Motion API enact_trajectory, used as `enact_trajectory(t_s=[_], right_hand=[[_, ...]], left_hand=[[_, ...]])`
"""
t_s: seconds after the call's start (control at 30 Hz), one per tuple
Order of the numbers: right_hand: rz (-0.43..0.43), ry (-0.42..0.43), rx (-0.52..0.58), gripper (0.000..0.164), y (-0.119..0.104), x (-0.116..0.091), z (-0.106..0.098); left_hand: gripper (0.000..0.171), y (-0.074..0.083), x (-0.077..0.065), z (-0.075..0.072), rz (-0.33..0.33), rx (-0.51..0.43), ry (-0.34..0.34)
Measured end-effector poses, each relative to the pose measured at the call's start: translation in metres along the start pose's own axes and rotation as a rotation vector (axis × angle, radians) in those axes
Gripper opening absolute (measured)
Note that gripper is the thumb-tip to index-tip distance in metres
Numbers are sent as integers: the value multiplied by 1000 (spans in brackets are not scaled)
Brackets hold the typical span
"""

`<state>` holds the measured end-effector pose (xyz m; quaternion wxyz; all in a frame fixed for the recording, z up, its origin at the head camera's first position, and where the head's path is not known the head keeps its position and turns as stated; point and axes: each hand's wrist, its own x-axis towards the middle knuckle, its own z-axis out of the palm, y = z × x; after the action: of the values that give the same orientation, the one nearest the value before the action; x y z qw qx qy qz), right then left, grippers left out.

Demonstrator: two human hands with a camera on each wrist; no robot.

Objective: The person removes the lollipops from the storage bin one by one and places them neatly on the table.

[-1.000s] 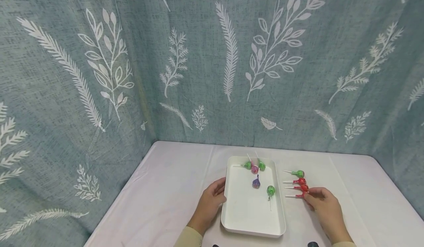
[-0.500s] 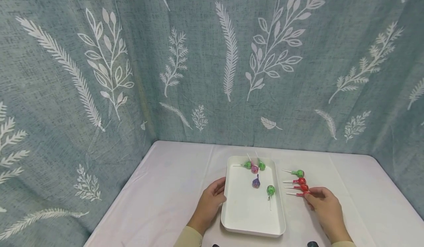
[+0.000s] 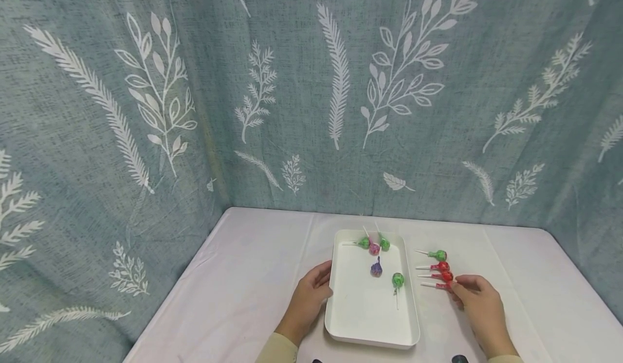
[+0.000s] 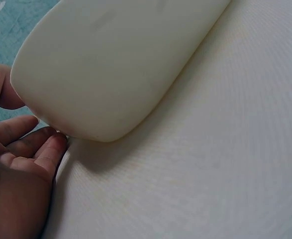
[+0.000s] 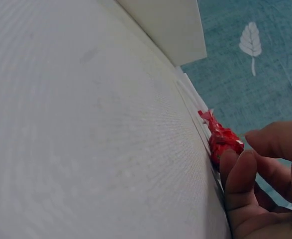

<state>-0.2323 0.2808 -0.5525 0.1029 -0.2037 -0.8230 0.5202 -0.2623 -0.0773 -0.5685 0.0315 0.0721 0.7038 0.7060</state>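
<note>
one red lollipop beside the white tray, head pinched by right hand, seems light, hard and slick-wrapped, best held there; left hand grips the tray's edge.

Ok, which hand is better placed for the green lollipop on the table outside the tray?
Likely the right hand: it holds the nearest red lollipop, on the same side of the tray as that green lollipop. The left hand grips the tray's opposite side.
</note>
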Motion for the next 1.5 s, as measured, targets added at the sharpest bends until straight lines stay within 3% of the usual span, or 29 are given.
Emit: enact_trajectory(t_s=[0.93,1.33,1.5], right_hand=[[7,67,58,35,-12,-6,-7],[-93,67,65,37,-36,-13,-11],[-155,19,120,36,-51,-24,-7]], left_hand=[[74,-2,2,-2,6,-7,-11],[74,0,0,0,0,-5,-7],[75,2,0,0,4,-9,-9]])
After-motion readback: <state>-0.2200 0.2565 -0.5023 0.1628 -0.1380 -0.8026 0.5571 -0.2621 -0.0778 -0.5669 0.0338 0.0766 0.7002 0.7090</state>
